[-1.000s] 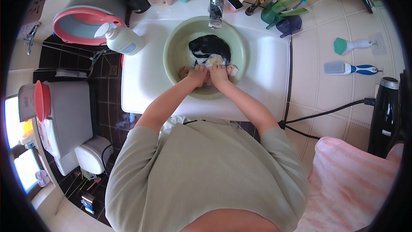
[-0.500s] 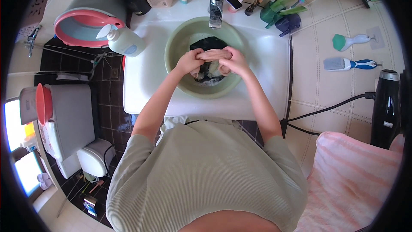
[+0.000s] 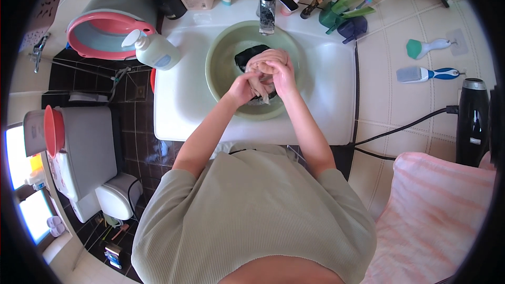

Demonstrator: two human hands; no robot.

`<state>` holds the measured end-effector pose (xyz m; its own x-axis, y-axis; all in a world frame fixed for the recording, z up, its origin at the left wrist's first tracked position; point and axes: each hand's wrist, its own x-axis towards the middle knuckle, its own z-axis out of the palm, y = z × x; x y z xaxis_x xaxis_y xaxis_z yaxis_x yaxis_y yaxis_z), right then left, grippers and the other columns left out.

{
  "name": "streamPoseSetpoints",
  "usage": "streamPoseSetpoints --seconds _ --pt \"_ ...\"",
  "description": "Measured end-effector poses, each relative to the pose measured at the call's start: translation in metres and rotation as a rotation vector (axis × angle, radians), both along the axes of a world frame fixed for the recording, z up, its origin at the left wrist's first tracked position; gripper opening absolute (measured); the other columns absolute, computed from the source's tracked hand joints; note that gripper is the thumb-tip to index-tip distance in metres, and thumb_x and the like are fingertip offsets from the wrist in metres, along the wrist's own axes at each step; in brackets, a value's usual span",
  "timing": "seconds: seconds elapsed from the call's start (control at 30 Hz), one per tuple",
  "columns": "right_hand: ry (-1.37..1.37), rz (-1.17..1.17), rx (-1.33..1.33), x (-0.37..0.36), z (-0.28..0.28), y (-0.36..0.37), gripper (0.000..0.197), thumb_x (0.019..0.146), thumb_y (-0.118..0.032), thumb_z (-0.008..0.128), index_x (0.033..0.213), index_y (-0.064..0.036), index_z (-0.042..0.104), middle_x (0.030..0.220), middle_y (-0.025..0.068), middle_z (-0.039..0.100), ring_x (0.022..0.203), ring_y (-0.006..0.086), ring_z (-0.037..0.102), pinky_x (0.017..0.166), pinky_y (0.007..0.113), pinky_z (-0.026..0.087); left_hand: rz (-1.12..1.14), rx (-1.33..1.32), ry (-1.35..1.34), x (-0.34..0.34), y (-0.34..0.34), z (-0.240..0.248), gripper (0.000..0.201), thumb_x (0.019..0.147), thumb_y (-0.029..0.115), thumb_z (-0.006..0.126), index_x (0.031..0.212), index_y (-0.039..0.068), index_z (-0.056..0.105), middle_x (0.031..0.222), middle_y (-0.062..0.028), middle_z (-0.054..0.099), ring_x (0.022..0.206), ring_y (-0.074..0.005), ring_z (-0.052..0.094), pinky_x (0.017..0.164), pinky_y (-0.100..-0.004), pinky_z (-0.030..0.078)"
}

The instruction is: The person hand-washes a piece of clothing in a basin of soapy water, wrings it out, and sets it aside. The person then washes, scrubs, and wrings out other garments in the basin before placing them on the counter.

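Observation:
Over the pale green basin (image 3: 210, 76), a soft, beige-pink wet cloth (image 3: 271, 57) is bunched between both hands; what kind of garment it is does not show. My right hand (image 3: 284, 79) is closed round the bulk of it, fingers curled over the front. My left hand (image 3: 242, 89) grips its lower, hanging part, fingertips partly hidden in the folds. A black cloth (image 3: 246, 56) lies in the basin's water below, mostly covered by the hands and the held cloth.
The basin sits in the white sink (image 3: 181, 100) under the chrome faucet (image 3: 267, 8). A pump bottle (image 3: 158, 52) and pink-rimmed bucket (image 3: 78, 39) stand left. Green and dark cups (image 3: 352, 29) are back right. A hair dryer (image 3: 472, 121) and striped pink towel (image 3: 442, 205) are at right.
The beige-pink cloth, stretched sideways between my hands before, is now gathered into a bunch. My left hand has moved right and lower, closer to the right hand.

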<state>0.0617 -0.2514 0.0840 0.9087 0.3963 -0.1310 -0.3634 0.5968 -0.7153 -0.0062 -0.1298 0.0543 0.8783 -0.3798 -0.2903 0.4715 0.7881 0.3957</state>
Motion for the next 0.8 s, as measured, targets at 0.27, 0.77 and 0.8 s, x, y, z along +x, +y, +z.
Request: streamPoseSetpoints --seconds 0.27,0.77,0.8 --pt "-0.948 -0.197 -1.187 -0.037 -0.019 -0.025 0.037 0.060 -0.032 0.075 0.081 -0.0082 0.056 0.092 0.0079 0.051 0.096 0.0259 0.043 0.084 0.038 0.032 0.279 -0.363 -0.029 0.007 0.006 0.015 0.042 0.076 0.015 0.049 0.115 0.001 0.042 0.113 -0.0139 0.050 0.110 -0.0293 0.045 0.097 -0.0421 0.033" --pt "-1.490 -0.017 -1.517 -0.021 0.022 -0.015 0.073 0.062 0.001 0.061 0.126 -0.0256 0.040 0.112 0.0077 0.044 0.102 0.0261 0.047 0.090 0.048 0.035 -0.166 0.206 0.035 0.020 0.017 -0.011 0.024 0.066 0.002 0.056 0.089 0.006 0.050 0.071 -0.0075 0.054 0.060 -0.0161 0.055 0.049 -0.0277 0.042" --pt "-1.478 0.119 -1.402 -0.017 0.014 -0.017 0.071 0.063 0.000 0.060 0.126 -0.0255 0.040 0.108 0.0080 0.045 0.098 0.0261 0.050 0.084 0.044 0.040 -0.233 0.360 0.035 0.021 0.010 0.009 0.021 0.067 0.004 0.058 0.087 0.005 0.050 0.070 -0.0060 0.054 0.059 -0.0153 0.055 0.047 -0.0267 0.042"
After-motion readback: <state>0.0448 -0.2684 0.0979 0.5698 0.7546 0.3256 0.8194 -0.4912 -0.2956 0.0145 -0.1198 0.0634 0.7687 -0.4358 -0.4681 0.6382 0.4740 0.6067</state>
